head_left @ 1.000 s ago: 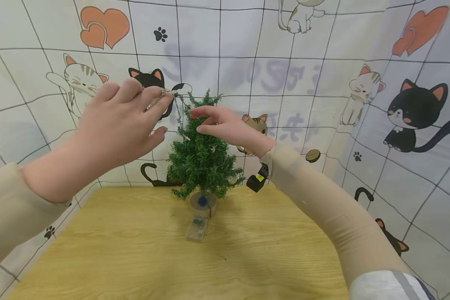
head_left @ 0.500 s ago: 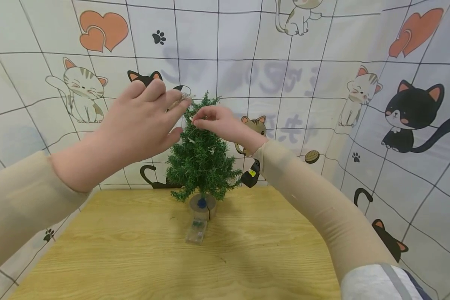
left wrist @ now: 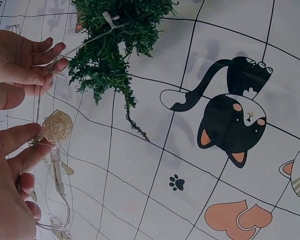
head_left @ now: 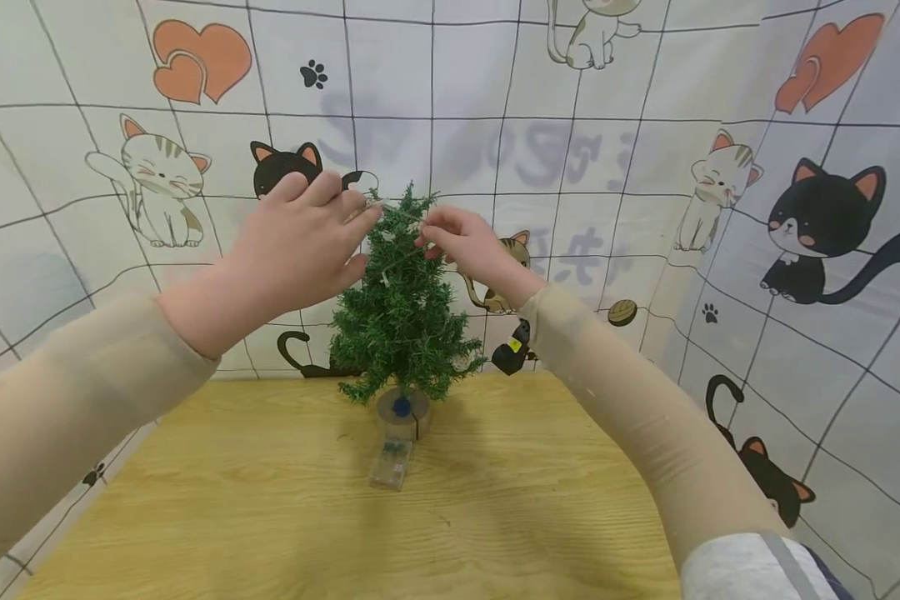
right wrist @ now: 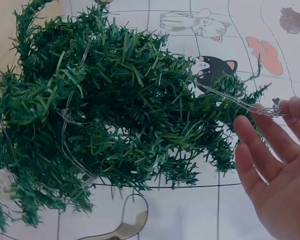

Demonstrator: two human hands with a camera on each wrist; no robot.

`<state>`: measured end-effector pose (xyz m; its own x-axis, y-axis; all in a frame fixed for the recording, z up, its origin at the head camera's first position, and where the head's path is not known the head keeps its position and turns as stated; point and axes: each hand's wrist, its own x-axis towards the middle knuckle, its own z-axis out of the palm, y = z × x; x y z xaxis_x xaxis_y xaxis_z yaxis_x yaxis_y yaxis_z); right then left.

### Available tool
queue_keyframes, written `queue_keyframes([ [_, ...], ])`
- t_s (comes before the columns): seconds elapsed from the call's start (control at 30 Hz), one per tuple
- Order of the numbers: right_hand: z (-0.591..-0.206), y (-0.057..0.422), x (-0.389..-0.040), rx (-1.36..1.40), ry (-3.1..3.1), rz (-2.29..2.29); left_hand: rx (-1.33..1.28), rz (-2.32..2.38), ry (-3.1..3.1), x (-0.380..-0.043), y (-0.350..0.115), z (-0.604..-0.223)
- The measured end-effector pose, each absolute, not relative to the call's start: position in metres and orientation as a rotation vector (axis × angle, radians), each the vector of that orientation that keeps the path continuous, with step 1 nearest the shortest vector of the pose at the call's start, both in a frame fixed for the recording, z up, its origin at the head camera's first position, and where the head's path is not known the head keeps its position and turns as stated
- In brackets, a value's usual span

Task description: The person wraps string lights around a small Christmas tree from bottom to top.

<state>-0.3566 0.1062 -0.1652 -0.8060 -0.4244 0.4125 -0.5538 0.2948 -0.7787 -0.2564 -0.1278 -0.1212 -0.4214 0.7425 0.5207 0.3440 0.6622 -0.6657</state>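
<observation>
A small green artificial Christmas tree (head_left: 405,325) stands upright at the back of the table. My left hand (head_left: 292,242), left of the treetop, pinches the wire of a string light. From its fingers a pale woven ball (left wrist: 57,126) and a clear bulb (left wrist: 57,170) hang with looped wire. At the right of the treetop, my right hand (head_left: 465,242) pinches the same string, its other fingers loosely bent. Thin wire (right wrist: 229,97) runs from the right fingertips to the branches. Lower on the tree, more wire (right wrist: 65,117) lies over the foliage, near another pale ball (right wrist: 4,185).
The tree rises from a round base (head_left: 403,417) with a blue spot on it. A small clear box (head_left: 392,465) lies in front of that base on the wooden table (head_left: 270,500). A cat-patterned cloth (head_left: 570,167) hangs close behind and at the sides.
My left hand has moved right, closer to the treetop. My right hand first reached to the top's left side, pinched the wire, then drew it right across the front.
</observation>
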Motion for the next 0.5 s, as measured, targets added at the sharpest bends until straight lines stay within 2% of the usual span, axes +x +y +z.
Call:
queue_keyframes([
  [0.2,-0.176,0.102,-0.359,1.001,-2.362,1.807,-0.835,0.573,-2.01,-0.262,-0.13,-0.125],
  [0.5,-0.182,0.09,-0.355,1.102,-2.429,1.755,-0.816,0.518,-2.023,-0.265,-0.137,-0.125],
])
